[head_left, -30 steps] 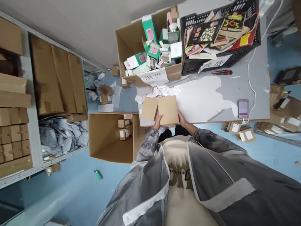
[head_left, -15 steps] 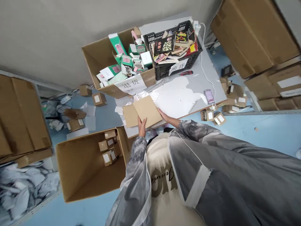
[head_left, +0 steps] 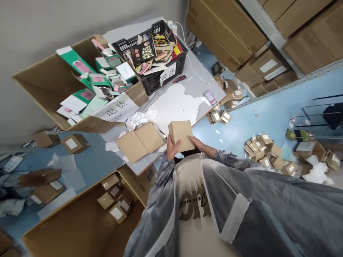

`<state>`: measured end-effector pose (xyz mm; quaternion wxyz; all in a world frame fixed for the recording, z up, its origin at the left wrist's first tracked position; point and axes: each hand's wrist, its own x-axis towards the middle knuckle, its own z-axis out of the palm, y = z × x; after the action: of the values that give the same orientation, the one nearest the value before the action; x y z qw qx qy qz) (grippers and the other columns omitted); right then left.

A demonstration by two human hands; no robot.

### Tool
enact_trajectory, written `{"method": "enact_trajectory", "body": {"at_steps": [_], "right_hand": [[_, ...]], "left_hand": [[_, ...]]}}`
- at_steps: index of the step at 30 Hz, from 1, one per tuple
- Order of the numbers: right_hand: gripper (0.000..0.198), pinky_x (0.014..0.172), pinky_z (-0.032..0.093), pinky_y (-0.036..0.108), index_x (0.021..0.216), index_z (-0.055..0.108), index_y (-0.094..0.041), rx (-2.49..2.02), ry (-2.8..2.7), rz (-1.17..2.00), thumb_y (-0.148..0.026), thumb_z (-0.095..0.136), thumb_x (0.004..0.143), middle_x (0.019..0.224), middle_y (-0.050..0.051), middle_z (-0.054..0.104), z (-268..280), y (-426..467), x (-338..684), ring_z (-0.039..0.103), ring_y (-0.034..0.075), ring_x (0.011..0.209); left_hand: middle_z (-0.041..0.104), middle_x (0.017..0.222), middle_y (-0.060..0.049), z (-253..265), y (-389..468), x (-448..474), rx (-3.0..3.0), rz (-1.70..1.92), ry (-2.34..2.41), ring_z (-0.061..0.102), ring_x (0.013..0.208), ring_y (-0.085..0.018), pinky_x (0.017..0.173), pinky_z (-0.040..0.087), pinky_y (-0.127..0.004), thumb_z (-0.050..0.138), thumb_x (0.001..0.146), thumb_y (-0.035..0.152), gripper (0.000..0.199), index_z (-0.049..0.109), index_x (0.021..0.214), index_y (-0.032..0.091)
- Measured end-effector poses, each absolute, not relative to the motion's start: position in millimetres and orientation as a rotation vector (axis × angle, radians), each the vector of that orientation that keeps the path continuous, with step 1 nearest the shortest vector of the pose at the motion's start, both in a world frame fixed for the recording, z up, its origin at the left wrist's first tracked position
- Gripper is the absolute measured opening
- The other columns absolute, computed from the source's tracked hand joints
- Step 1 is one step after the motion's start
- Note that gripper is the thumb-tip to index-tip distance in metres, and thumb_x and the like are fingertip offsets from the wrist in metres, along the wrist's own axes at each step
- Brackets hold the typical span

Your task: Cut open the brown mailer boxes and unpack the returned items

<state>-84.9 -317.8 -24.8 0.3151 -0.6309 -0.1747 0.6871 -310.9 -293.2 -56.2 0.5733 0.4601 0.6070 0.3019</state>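
Hands [head_left: 172, 147] curled, gripping carton [head_left: 181, 132] | flat cardboard [head_left: 133, 146] beside | crumpled paper [head_left: 138, 120], book crate [head_left: 152, 84] beyond

A plain grey wall [head_left: 66, 18] fills the upper left of the frame. Below and to the right spreads a smooth blue floor [head_left: 238, 132], with a pale sheen right of centre. A light-grey worktable [head_left: 171, 105] slants across the middle, its top marked by an irregular white patch. Metal shelving [head_left: 270, 35] stands at upper right, stacked with large brown cartons [head_left: 222, 32].
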Motion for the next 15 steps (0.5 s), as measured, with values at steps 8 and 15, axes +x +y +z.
{"method": "enact_trajectory", "body": {"at_steps": [8,15], "right_hand": [[0.057,0.135,0.059,0.06,0.154,0.074,-0.026,-1.696,-0.219,1.738,-0.068,0.046,0.128,0.162,0.018,0.081,-33.8,-234.5,-28.8,0.079,0.035,0.149],[0.049,0.104,0.07,0.047,0.099,0.081,-0.02,-1.993,-0.5,1.871,-0.051,0.059,0.129,0.075,0.008,0.074,-69.7,-158.3,63.2,0.081,0.031,0.096]], "left_hand": [[0.021,0.21,-0.029,-23.0,-197.5,-250.2,1.706,0.58,1.409,0.01,0.198,-0.055,0.159,0.008,-0.081,0.1,0.096,0.045,0.109,0.054,0.191,0.02],[0.041,0.203,-0.03,-56.2,-113.9,-166.8,1.554,0.584,1.472,0.019,0.199,-0.041,0.16,0.001,-0.079,0.068,0.119,0.039,0.059,0.073,0.174,0.016]]}}
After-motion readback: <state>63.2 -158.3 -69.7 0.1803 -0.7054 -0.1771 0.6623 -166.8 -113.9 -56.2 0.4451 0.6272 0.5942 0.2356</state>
